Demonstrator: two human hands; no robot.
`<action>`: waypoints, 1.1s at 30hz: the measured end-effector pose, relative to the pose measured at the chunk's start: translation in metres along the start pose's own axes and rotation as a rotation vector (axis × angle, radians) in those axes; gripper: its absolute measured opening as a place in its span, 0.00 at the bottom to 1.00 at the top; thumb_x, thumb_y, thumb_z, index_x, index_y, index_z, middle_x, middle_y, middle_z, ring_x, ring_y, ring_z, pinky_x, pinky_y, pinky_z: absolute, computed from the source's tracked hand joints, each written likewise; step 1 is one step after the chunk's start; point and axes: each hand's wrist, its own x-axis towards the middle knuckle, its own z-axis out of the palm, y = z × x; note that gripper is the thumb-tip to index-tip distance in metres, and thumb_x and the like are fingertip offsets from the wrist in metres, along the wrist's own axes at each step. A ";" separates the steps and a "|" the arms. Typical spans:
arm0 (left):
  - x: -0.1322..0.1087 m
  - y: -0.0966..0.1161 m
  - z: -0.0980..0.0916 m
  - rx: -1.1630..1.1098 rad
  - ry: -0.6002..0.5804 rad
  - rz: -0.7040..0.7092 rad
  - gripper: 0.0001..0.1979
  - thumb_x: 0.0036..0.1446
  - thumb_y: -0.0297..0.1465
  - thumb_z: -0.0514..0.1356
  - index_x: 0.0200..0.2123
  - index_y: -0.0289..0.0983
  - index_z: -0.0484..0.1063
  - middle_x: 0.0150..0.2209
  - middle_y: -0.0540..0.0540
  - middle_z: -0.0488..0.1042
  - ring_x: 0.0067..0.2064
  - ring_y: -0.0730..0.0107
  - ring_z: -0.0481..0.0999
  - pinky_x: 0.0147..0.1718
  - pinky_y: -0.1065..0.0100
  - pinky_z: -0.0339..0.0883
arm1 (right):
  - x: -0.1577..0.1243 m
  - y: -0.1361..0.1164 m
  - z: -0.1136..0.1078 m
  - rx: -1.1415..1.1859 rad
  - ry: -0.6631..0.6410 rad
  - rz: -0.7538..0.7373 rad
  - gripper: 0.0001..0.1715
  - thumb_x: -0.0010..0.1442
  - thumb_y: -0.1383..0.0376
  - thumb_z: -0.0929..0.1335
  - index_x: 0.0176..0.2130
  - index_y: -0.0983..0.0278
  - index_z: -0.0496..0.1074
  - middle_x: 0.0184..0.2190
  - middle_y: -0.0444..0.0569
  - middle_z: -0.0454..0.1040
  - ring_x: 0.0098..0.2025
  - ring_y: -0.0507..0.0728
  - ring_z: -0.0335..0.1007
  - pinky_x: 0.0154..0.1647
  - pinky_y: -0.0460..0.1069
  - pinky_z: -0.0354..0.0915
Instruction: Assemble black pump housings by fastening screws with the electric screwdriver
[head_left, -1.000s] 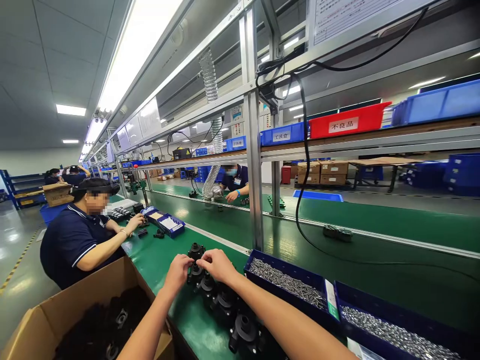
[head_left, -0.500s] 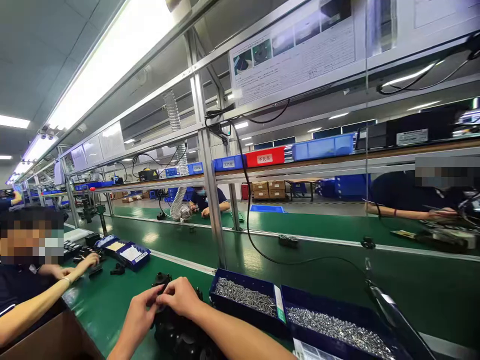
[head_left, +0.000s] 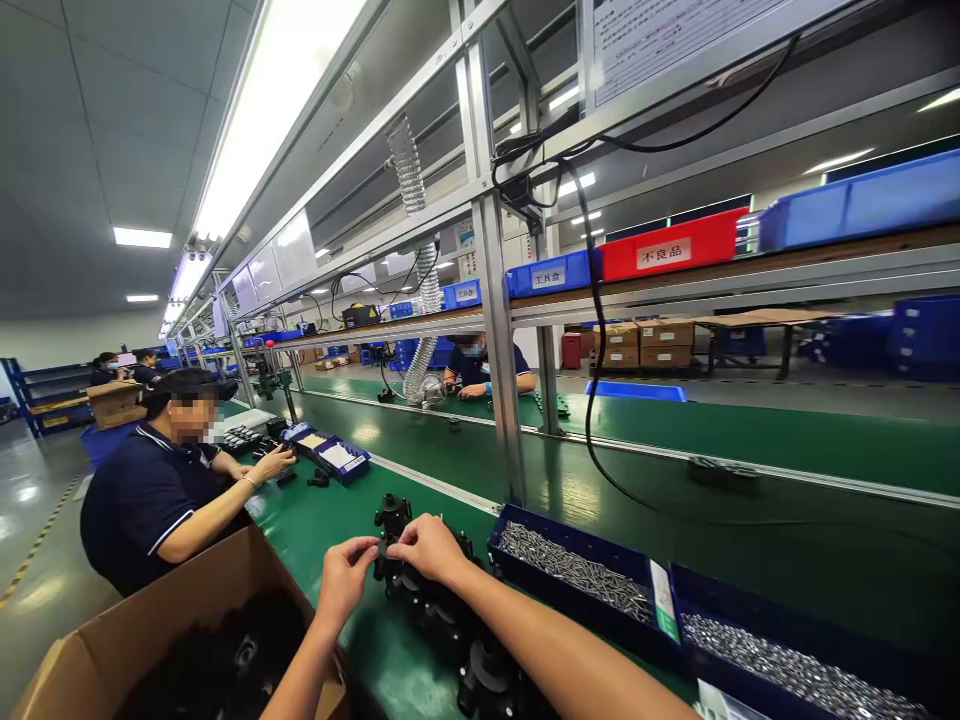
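Several black plastic parts (head_left: 487,670) stand in a row on the green work surface in front of me. My left hand (head_left: 347,582) is closed, its thumb and fingertips pinching the left edge of a dark round black plastic part (head_left: 384,552) near the far end of the row. From the right, my right hand (head_left: 431,548) reaches over the row with its fingers pinched at the same part. Anything small between the fingertips is hidden. Beyond the hands, another black part (head_left: 393,512) stands upright.
Right of the row are a blue bin of screws (head_left: 577,570) and a blue bin of small shiny metal pieces (head_left: 795,660). An open cardboard box (head_left: 82,650) with black parts stands at lower left. A co-worker (head_left: 165,490) sits on the left. A metal post (head_left: 495,350) rises ahead.
The view has swung left and downward, so the box and more of the row show. Both hands stay close together at the black parts, fingertips slightly farther apart.
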 end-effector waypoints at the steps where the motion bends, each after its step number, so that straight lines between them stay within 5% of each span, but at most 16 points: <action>1: 0.000 -0.001 0.000 0.006 -0.002 0.008 0.18 0.54 0.45 0.65 0.37 0.37 0.85 0.37 0.40 0.86 0.39 0.53 0.85 0.41 0.59 0.79 | -0.001 -0.002 0.000 -0.002 -0.002 0.006 0.08 0.54 0.56 0.78 0.30 0.58 0.86 0.30 0.48 0.85 0.36 0.59 0.81 0.40 0.47 0.67; 14: -0.009 -0.004 -0.004 0.147 -0.014 0.247 0.10 0.63 0.37 0.61 0.38 0.43 0.84 0.37 0.45 0.84 0.38 0.60 0.83 0.41 0.61 0.76 | 0.001 -0.007 -0.002 -0.053 -0.053 0.010 0.06 0.52 0.58 0.78 0.30 0.57 0.86 0.28 0.47 0.85 0.32 0.58 0.81 0.31 0.47 0.65; 20: -0.013 -0.004 -0.006 0.198 -0.012 0.319 0.11 0.65 0.34 0.59 0.40 0.42 0.83 0.38 0.44 0.83 0.39 0.61 0.82 0.42 0.62 0.76 | 0.003 -0.001 -0.004 -0.089 -0.177 -0.041 0.16 0.64 0.54 0.74 0.34 0.65 0.80 0.31 0.46 0.82 0.35 0.56 0.79 0.42 0.52 0.73; 25: -0.009 -0.003 -0.005 0.255 -0.034 0.339 0.12 0.65 0.33 0.58 0.41 0.41 0.83 0.38 0.43 0.82 0.40 0.59 0.81 0.43 0.59 0.75 | 0.003 -0.002 -0.003 -0.110 -0.229 -0.053 0.12 0.68 0.58 0.71 0.40 0.66 0.77 0.40 0.47 0.80 0.41 0.56 0.78 0.45 0.54 0.75; 29: -0.006 -0.001 -0.008 0.268 -0.102 0.331 0.13 0.64 0.30 0.58 0.39 0.41 0.84 0.35 0.44 0.82 0.37 0.61 0.81 0.39 0.63 0.76 | 0.003 -0.004 -0.003 -0.142 -0.227 -0.036 0.13 0.68 0.58 0.71 0.39 0.66 0.77 0.40 0.47 0.80 0.39 0.56 0.78 0.43 0.53 0.75; 33: -0.014 -0.002 -0.011 0.252 -0.116 0.333 0.16 0.62 0.27 0.58 0.49 0.44 0.82 0.46 0.42 0.81 0.47 0.60 0.82 0.49 0.61 0.76 | 0.000 -0.005 -0.008 -0.175 -0.161 -0.048 0.18 0.71 0.54 0.68 0.36 0.65 0.77 0.36 0.46 0.80 0.39 0.55 0.78 0.46 0.54 0.73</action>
